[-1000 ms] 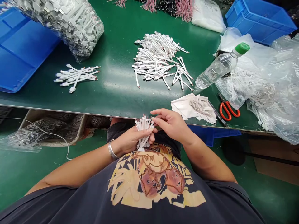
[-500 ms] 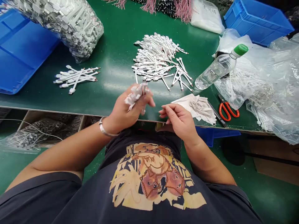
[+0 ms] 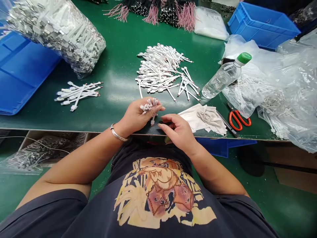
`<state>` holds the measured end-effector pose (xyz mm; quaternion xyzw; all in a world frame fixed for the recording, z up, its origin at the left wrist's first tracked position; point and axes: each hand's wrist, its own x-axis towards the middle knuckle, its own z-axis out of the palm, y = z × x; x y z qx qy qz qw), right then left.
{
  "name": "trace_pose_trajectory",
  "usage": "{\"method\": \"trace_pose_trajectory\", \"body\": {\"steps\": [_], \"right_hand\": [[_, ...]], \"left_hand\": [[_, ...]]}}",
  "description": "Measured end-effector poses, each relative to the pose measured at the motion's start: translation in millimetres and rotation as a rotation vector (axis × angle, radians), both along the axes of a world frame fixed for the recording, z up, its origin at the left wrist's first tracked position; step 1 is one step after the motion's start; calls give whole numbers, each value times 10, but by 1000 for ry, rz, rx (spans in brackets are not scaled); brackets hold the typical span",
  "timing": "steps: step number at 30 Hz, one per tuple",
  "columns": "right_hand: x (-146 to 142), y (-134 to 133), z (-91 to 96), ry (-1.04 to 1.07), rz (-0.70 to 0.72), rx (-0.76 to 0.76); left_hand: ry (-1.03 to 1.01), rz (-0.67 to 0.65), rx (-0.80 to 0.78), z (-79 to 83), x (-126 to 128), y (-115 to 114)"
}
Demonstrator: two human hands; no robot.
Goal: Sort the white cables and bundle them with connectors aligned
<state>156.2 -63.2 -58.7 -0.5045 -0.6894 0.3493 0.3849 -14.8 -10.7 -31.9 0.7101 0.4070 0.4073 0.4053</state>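
My left hand (image 3: 137, 119) grips the white cable bundle (image 3: 148, 107) just inside the worktop (image 3: 37, 122) front edge; my right hand (image 3: 177, 130) lies beside it, half-curled, holding nothing visible; a slack grip could spill cables over that edge.

The left hand (image 3: 140, 115), with a silver bangle (image 3: 116, 134) at its wrist, grips a small bundle of short white cables (image 3: 148, 107) just above the front edge of the green workbench (image 3: 119, 72). The right hand (image 3: 177, 130), curled and apparently empty, sits just beside it. Farther along the bench lie a loose pile of white cables (image 3: 160, 71), a white cloth (image 3: 201, 119), a water bottle (image 3: 224, 77) and red-handled scissors (image 3: 237, 120).
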Motion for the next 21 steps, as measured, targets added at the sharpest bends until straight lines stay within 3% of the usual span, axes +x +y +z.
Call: {"method": "trace_pose_trajectory", "body": {"steps": [7, 13, 16, 21], "right_hand": [[-148, 181, 107, -220, 121, 260], [-113, 337, 143, -16, 425, 76], [-152, 400, 83, 77, 432, 26], [-269, 427, 19, 52, 339, 125]], "left_hand": [[4, -37, 140, 162, 127, -149], [-23, -203, 137, 226, 53, -172], [0, -273, 142, 141, -16, -103], [11, -314, 102, 65, -88, -22]]}}
